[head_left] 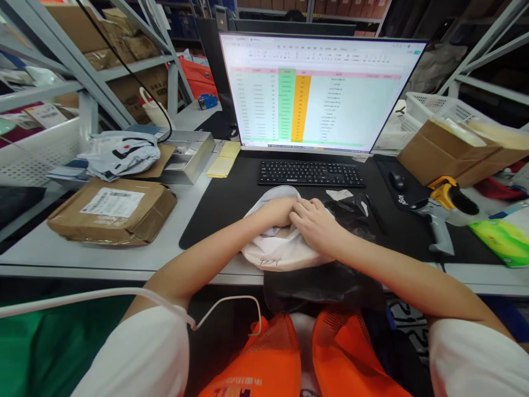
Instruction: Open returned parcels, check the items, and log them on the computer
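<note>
A pale folded garment (pixel 285 251) lies on the black desk mat (pixel 231 204) just in front of me, partly over the desk edge. My left hand (pixel 278 211) rests on top of it with fingers curled into the cloth. My right hand (pixel 316 223) lies beside it, fingers bent and pressing the same garment. Black plastic wrapping (pixel 351 212) sits right of my hands, and more dark plastic (pixel 318 284) hangs below the garment. A black keyboard (pixel 311 173) lies behind my hands, under a monitor (pixel 318 91) showing a spreadsheet.
A brown parcel (pixel 113 212) with a label lies at left, behind it a grey mailer bag (pixel 122 154) and a metal tray (pixel 188 157). At right are a mouse (pixel 397 180), a yellow-headed barcode scanner (pixel 442 207), a cardboard box (pixel 446 154) and white baskets (pixel 438 107). Metal shelving stands on both sides.
</note>
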Demonstrator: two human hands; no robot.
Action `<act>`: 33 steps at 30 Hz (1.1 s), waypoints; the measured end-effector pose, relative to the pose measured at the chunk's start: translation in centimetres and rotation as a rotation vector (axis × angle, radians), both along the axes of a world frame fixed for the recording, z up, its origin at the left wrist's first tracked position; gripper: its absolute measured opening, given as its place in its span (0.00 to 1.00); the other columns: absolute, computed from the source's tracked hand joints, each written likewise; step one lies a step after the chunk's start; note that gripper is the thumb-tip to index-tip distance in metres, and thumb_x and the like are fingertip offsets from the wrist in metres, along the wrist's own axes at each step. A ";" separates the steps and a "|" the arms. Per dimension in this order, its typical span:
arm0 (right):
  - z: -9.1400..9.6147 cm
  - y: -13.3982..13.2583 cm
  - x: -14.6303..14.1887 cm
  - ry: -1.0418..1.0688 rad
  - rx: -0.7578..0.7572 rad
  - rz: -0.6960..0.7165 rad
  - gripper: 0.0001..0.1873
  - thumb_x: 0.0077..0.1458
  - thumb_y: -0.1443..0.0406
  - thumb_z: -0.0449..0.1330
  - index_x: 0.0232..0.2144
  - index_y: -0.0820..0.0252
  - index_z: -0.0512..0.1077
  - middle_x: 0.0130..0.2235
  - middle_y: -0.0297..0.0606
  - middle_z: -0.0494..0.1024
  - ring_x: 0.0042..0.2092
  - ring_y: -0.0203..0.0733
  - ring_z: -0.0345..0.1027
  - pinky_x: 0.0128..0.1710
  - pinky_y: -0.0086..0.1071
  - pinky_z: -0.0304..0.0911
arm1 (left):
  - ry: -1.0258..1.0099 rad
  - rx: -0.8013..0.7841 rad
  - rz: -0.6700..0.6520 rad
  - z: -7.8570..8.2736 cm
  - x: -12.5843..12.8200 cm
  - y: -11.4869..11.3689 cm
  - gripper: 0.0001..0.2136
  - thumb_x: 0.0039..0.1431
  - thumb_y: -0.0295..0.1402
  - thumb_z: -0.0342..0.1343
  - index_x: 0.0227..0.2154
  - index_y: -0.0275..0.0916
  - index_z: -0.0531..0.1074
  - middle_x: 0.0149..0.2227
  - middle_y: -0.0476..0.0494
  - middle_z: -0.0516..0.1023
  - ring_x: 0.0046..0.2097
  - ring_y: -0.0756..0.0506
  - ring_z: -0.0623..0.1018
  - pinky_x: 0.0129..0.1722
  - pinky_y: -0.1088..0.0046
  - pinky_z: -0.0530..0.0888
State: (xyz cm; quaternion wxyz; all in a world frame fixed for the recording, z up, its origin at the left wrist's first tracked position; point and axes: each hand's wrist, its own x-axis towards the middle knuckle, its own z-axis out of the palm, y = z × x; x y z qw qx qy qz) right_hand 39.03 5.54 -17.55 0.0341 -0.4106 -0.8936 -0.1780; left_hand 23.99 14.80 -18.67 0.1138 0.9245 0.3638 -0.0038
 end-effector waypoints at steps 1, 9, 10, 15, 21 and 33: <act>-0.2 0.1 0.0 0.004 -0.013 0.042 0.12 0.66 0.73 0.51 0.45 0.66 0.74 0.50 0.54 0.75 0.52 0.54 0.64 0.48 0.44 0.53 | 0.011 -0.011 -0.007 -0.2 -0.4 0.1 0.10 0.61 0.30 0.58 0.44 0.37 0.79 0.44 0.39 0.84 0.43 0.41 0.82 0.42 0.69 0.73; -0.6 0.3 1.5 0.017 -0.028 0.016 0.25 0.69 0.69 0.50 0.66 0.59 0.65 0.50 0.49 0.74 0.46 0.53 0.64 0.43 0.43 0.49 | -0.196 0.165 0.152 1.0 -4.8 -0.8 0.15 0.67 0.43 0.52 0.32 0.39 0.78 0.33 0.41 0.81 0.34 0.43 0.77 0.33 0.67 0.66; -0.4 0.3 1.5 0.010 -0.035 -0.014 0.24 0.69 0.67 0.50 0.64 0.58 0.68 0.48 0.49 0.74 0.46 0.53 0.63 0.42 0.43 0.49 | -0.270 0.166 0.156 1.1 -5.4 -0.9 0.18 0.67 0.45 0.52 0.28 0.40 0.76 0.30 0.43 0.79 0.32 0.44 0.75 0.32 0.68 0.65; 0.4 1.4 1.5 -0.035 -0.084 -0.065 0.16 0.69 0.66 0.51 0.40 0.60 0.80 0.43 0.50 0.73 0.46 0.53 0.61 0.42 0.44 0.48 | -0.612 0.152 0.060 0.1 -7.5 -1.4 0.22 0.65 0.45 0.50 0.17 0.40 0.64 0.22 0.47 0.69 0.29 0.47 0.68 0.33 0.69 0.66; 0.0 4.1 1.2 0.078 -0.147 -0.181 0.26 0.72 0.58 0.48 0.33 0.61 0.83 0.42 0.48 0.75 0.46 0.51 0.63 0.46 0.44 0.49 | -0.805 -0.118 0.112 -0.4 -8.9 -1.3 0.09 0.51 0.35 0.51 0.25 0.37 0.75 0.28 0.48 0.77 0.33 0.46 0.75 0.35 0.71 0.71; -4.0 4.7 1.2 0.448 0.049 -0.382 0.19 0.65 0.51 0.59 0.37 0.62 0.76 0.41 0.48 0.74 0.44 0.53 0.66 0.49 0.44 0.57 | -1.242 -0.161 0.401 -1.7 -8.3 -0.7 0.07 0.47 0.30 0.50 0.30 0.42 0.60 0.30 0.49 0.78 0.32 0.48 0.76 0.35 0.71 0.73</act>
